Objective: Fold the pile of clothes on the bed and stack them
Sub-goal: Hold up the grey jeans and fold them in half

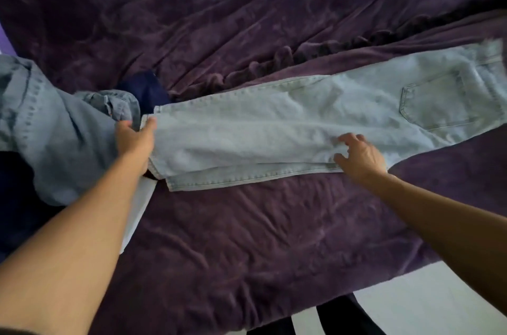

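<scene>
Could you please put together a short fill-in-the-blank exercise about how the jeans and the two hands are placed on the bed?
The light jeans lie stretched across a blanket of ____ colour.
The left hand grips the jeans at their ____, the end opposite the waist.
The back pocket shows at the jeans' ____ end in the view.
The right hand rests on top of the ____.
Missing words: purple; hem; right; jeans.
</scene>
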{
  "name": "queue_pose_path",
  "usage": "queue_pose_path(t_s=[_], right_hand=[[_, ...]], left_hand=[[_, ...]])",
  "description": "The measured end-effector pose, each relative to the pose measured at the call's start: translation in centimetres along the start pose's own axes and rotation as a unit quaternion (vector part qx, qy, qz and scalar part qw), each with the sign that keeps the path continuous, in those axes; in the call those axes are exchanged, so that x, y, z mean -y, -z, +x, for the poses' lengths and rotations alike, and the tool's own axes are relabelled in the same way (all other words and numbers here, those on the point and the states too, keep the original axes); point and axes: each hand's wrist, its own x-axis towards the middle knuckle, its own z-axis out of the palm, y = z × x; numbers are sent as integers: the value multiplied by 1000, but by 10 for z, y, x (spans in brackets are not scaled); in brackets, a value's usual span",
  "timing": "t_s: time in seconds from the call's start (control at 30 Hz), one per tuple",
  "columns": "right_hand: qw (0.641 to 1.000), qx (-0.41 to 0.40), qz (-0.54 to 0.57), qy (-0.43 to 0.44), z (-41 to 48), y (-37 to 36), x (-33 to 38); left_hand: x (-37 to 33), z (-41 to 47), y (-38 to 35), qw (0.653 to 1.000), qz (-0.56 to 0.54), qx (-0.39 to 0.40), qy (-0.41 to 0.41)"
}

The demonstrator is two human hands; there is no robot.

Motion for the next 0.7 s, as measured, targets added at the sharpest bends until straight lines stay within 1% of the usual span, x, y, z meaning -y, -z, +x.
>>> queue_pose_path(t_s=[0.07,0.1,0.13,0.17,0.2,0.23,0.3,0.33,0.37,0.47,0.5,0.53,0.6,0.63,0.7], right_hand=[[997,14,-61,36,-4,-12,-4],[995,24,-77,50,-5,-20,-4],[994,33,-87,62,-7,-26,-2],[993,38,-91,70,-7,-32,1],[992,38,-91,78,-8,-36,5],[992,31,-87,88,-8,-39,10],[990,6,-80,113,-9,-42,21],[989,-4,-78,125,-10,-42,26],[987,-12,-79,137,-11,-43,32],[983,-5,-87,160,-11,-46,47],[983,4,-85,163,-8,-47,53],[982,14,-84,166,-3,-48,59],[979,29,-93,182,9,-50,71],[976,30,-96,193,16,-51,78],[972,19,-93,215,37,-50,94]], left_hand=[[25,-10,-9,991,-28,126,25],[40,-16,-12,985,2,173,7],[54,-20,-13,978,58,197,-25],[62,-23,-13,973,104,199,-58],[64,-22,-11,973,117,183,-83],[61,-19,-9,976,99,168,-94],[46,-12,-1,985,29,151,-84],[40,-8,2,986,12,147,-74],[38,-5,4,986,21,149,-67],[46,-5,2,972,137,185,-44],[50,-6,-3,972,136,190,-25],[54,-5,-7,978,105,180,-10],[54,-6,-17,993,32,112,9],[53,-5,-22,997,6,78,13],[51,-5,-32,999,-32,34,22]])
